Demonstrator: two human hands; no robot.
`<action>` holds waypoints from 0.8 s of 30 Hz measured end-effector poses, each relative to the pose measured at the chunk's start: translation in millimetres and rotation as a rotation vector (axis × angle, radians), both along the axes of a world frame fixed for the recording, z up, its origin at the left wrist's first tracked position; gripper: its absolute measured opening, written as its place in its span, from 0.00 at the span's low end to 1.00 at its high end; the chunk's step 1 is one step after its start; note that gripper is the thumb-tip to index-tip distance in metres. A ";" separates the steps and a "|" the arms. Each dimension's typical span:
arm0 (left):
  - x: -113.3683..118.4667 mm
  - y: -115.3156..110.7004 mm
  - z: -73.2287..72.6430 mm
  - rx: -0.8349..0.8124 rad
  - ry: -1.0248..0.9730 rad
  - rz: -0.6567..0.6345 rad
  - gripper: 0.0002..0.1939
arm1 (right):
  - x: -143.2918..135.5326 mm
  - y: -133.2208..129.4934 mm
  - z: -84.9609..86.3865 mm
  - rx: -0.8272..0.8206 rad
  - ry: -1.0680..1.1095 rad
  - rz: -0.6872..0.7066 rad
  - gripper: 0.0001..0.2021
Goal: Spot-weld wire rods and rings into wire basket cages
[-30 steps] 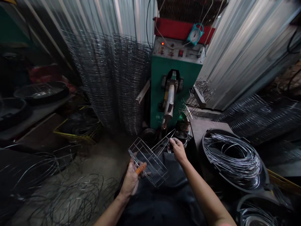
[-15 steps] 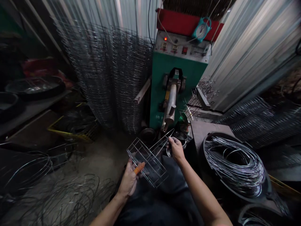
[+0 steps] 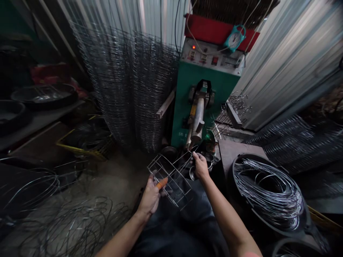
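Note:
My left hand (image 3: 151, 194) is closed on the near left edge of a small wire rack (image 3: 173, 172), its thumb wrapped in an orange cover. The rack is an open grid of thin metal rods, held tilted above my lap. With fingers pinched, my right hand (image 3: 199, 165) grips wire at the rack's far end, just below the electrode tip (image 3: 189, 145) of a green spot welder (image 3: 177, 103). Whether the wire touches the tip I cannot tell. Below and beside my right hand sits a small round metal dish (image 3: 192, 174), partly hidden.
Tall stacks of wire grids (image 3: 150, 92) stand left of the machine. A black tub of cut wire (image 3: 268, 189) is at the right. Loose wire (image 3: 80, 225) covers the floor at left, near a yellow crate (image 3: 80, 142). A teal clock (image 3: 235, 38) hangs on the machine.
The rack's far end and my right hand have come closer to the welder's tip. My left hand has shifted slightly up and right with the rack. The whole view has shifted a little.

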State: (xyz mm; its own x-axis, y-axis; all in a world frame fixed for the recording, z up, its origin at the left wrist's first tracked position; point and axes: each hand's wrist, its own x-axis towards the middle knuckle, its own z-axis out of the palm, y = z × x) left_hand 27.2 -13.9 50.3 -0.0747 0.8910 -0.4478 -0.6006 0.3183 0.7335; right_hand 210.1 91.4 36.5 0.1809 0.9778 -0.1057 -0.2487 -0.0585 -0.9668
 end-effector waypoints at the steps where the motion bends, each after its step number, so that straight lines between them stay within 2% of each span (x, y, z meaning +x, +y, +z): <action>1: 0.0 1.1 1.3 -0.003 0.001 0.001 0.36 | -0.5 2.1 -0.4 -0.004 0.001 -0.004 0.16; 5: -2.0 1.6 4.4 0.002 0.011 0.000 0.35 | 0.2 8.1 -0.7 -0.039 0.009 -0.004 0.17; 8: -1.9 0.2 3.2 0.019 0.000 0.000 0.35 | 8.6 -2.7 2.0 -0.080 -0.011 0.043 0.18; 10: 0.6 -0.5 1.6 0.024 -0.006 0.006 0.35 | 17.3 -23.4 3.8 -0.097 -0.064 0.135 0.19; 12: 4.5 -0.9 -0.2 0.030 0.004 0.024 0.36 | 25.4 -51.3 3.6 -0.110 -0.137 0.289 0.20; 15: 9.6 -0.9 -3.6 0.063 0.026 0.066 0.35 | 30.7 -88.3 -0.8 -0.092 -0.278 0.467 0.17; 18: 10.9 -0.6 -7.3 0.087 0.022 0.092 0.34 | 26.8 -102.1 -5.7 -0.049 -0.395 0.447 0.16; 24: 7.8 0.9 -1.6 0.065 0.004 0.119 0.32 | 14.0 -94.2 -2.8 -0.039 -0.377 0.416 0.18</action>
